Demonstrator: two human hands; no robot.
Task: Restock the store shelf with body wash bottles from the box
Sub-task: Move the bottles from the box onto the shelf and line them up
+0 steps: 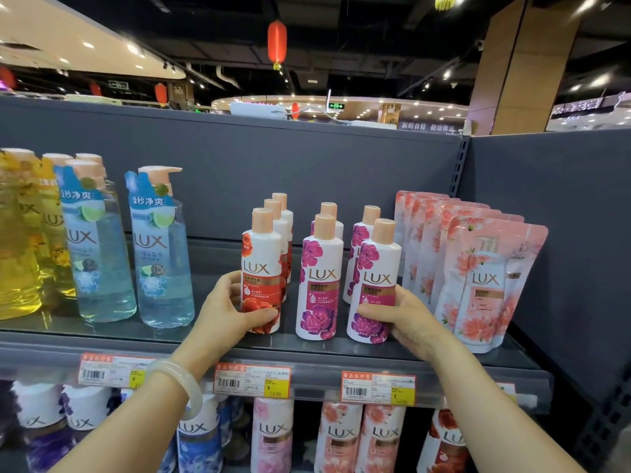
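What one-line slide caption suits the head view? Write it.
Left hand grips a red-flowered bottle, right hand a purple-flowered bottle, on the shelf.

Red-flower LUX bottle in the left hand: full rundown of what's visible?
The red-flower LUX bottle is white, glossy like plastic, with a peach cap, gold logo and red blooms. It stands upright at the shelf front, leading a row of matching bottles. The left hand grips its lower half, thumb across the front.
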